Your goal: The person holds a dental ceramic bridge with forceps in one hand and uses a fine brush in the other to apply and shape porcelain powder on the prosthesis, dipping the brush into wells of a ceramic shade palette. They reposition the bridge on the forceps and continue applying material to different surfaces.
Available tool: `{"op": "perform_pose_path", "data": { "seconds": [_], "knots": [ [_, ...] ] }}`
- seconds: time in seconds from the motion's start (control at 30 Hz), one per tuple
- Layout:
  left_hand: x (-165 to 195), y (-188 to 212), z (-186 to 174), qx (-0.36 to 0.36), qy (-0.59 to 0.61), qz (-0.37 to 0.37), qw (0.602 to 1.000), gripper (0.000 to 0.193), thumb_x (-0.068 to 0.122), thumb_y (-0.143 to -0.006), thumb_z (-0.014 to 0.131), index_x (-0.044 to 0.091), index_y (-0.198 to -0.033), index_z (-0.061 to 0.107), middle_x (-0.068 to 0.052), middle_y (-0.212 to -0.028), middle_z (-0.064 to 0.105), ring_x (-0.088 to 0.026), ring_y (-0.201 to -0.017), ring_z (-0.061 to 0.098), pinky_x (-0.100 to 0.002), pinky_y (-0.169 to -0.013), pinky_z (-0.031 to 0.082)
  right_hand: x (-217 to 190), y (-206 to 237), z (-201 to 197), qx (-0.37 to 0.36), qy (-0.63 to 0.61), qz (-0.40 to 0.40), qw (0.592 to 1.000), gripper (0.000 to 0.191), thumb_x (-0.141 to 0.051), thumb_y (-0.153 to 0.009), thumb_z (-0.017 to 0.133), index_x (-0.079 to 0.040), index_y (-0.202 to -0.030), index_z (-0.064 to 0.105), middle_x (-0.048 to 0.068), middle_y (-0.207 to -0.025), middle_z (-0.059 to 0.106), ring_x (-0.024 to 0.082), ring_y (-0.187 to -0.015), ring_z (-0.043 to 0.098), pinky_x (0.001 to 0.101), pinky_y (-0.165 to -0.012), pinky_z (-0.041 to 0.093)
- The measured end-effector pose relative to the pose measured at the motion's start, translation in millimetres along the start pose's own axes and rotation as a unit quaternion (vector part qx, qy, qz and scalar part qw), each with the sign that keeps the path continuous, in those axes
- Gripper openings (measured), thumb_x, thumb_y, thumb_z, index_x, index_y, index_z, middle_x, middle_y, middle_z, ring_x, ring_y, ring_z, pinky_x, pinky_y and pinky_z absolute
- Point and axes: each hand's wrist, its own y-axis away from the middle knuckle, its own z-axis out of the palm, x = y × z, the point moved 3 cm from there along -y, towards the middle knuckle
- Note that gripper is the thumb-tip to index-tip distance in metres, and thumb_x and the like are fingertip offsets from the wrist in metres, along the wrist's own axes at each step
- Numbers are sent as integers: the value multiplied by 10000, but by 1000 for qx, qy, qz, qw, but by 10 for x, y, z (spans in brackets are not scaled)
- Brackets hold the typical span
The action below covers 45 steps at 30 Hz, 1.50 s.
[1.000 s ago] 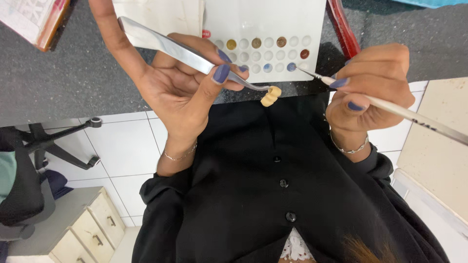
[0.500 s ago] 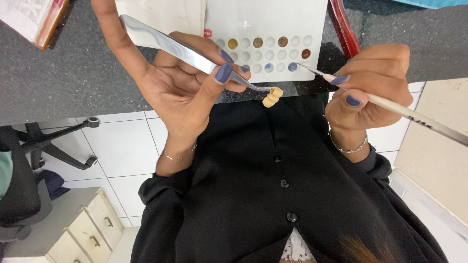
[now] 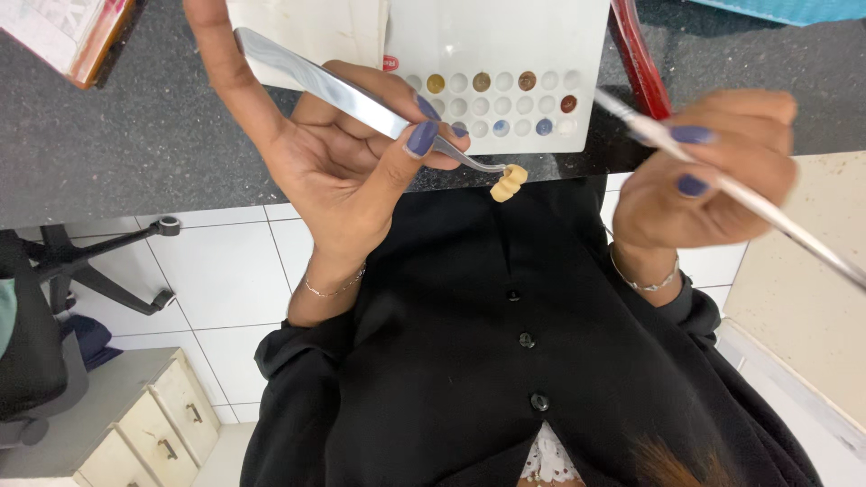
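The left hand pinches steel tweezers gripping a cream dental bridge between both hands, while the right hand pinches a fine brush beside the white palette, apparently mid-glazing.

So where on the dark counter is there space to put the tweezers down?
The widest bare patch of dark counter lies between the book at the top corner and the left hand. A smaller strip lies beyond the red handle, above the right hand. Around the white palette it is crowded.
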Motion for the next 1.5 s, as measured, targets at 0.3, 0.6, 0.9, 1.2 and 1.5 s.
{"op": "perform_pose_path", "data": {
  "seconds": [0.3,0.6,0.9,1.2,1.5],
  "knots": [
    [-14,2,-6,0,-21,13,1000,1174,-113,-969,704,175,-1405,-348,-153,-984,755,-254,-874,826,-412,-813,721,-324,-141,-7,-43,-57,-60,996,324,-383,-1082,478,-107,-912,480,8,-567,521,154,-546,492,268,-525,392],
    [-4,20,-24,-5,-66,4,998,1151,-94,-992,705,149,-1403,-343,-137,-1015,762,-243,-893,844,-355,-904,739,-332,-193,103,-88,-67,-50,993,333,-375,-1073,492,-98,-890,464,15,-564,546,165,-542,505,265,-536,394],
    [-15,21,-25,-23,-92,36,995,1140,-106,-1020,700,180,-1483,-302,-158,-1040,759,-261,-877,846,-393,-926,698,-325,-159,47,-85,-64,-65,992,309,-345,-1073,520,-103,-885,485,13,-574,562,163,-552,515,276,-561,395],
    [-23,30,-14,-52,-126,89,987,1100,-170,-1042,679,333,-1517,-177,-191,-989,742,-299,-855,828,-420,-874,684,-370,-178,69,-87,-70,-68,991,321,-347,-1067,531,-102,-862,513,11,-552,556,157,-542,520,271,-557,408],
    [-35,35,-36,-28,-87,51,994,1112,-115,-1022,690,221,-1462,-273,-144,-1008,756,-257,-885,836,-380,-919,702,-356,-208,64,-114,-89,-78,986,312,-326,-1069,533,-104,-850,540,16,-562,574,160,-546,533,272,-551,399]
  ]
}}
